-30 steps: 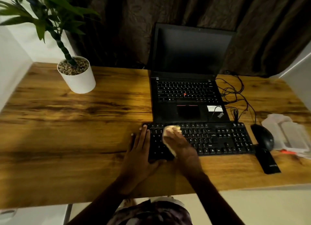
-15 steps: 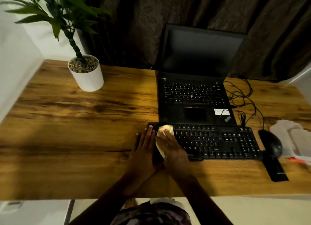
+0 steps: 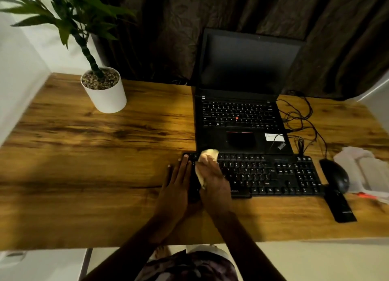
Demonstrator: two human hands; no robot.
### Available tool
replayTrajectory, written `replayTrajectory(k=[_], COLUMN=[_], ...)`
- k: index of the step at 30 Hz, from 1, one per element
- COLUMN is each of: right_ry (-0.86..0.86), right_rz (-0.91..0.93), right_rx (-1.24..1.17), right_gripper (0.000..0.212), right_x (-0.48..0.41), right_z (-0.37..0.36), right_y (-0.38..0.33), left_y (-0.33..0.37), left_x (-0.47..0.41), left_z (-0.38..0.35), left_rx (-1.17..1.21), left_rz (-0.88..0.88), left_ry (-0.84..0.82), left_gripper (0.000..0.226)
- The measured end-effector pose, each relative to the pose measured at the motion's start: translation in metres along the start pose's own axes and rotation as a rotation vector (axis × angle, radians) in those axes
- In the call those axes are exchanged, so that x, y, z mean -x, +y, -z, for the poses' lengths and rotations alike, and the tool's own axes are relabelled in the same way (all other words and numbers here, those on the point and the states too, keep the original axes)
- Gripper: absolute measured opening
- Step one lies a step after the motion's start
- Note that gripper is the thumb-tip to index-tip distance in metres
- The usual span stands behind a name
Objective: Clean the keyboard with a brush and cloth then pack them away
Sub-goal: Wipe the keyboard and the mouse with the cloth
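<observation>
A black keyboard (image 3: 271, 175) lies on the wooden desk (image 3: 94, 165) in front of an open laptop. My right hand (image 3: 214, 179) presses a pale yellow cloth (image 3: 207, 157) onto the keyboard's left end, at its top-left keys. My left hand (image 3: 179, 182) lies flat with fingers together against the keyboard's left edge, holding nothing. The cloth shows only above and to the left of my right hand's fingers. No brush can be made out.
The black laptop (image 3: 240, 120) stands behind the keyboard. A black mouse (image 3: 335, 175), a flat black object (image 3: 342, 207) and a pale plastic case (image 3: 366, 171) sit at the right. Cables (image 3: 301, 120) trail beside the laptop. A potted plant (image 3: 105, 91) stands far left.
My right hand has slid the cloth toward the keyboard's top-left corner. My left hand stays at the keyboard's left edge. The camera view has shifted to the left.
</observation>
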State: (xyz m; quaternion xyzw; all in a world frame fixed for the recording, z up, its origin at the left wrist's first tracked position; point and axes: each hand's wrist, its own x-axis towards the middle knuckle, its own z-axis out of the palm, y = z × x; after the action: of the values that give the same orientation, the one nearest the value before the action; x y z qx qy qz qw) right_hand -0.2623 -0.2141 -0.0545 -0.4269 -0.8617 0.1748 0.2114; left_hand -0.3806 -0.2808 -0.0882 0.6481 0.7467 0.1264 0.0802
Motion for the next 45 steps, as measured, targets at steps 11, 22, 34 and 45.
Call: replayTrajectory(k=[11, 22, 34, 45], right_ry=[0.092, -0.055, 0.142, -0.099], right_rz=[-0.199, 0.238, -0.203, 0.346], right_rx=[0.153, -0.012, 0.179, 0.105], right_gripper=[0.08, 0.058, 0.085, 0.058], right_x=[0.038, 0.04, 0.04, 0.045], right_z=[0.081, -0.015, 0.058, 0.014], right_y=[0.11, 0.014, 0.095, 0.048], left_y=[0.003, -0.004, 0.003, 0.001], left_x=[0.003, 0.003, 0.003, 0.004], left_z=[0.002, -0.004, 0.005, 0.003], left_rx=[0.101, 0.163, 0.267, 0.113], left_rz=[0.079, 0.001, 0.122, -0.004], left_ry=[-0.023, 0.052, 0.036, 0.077], left_gripper=[0.123, 0.105, 0.124, 0.1])
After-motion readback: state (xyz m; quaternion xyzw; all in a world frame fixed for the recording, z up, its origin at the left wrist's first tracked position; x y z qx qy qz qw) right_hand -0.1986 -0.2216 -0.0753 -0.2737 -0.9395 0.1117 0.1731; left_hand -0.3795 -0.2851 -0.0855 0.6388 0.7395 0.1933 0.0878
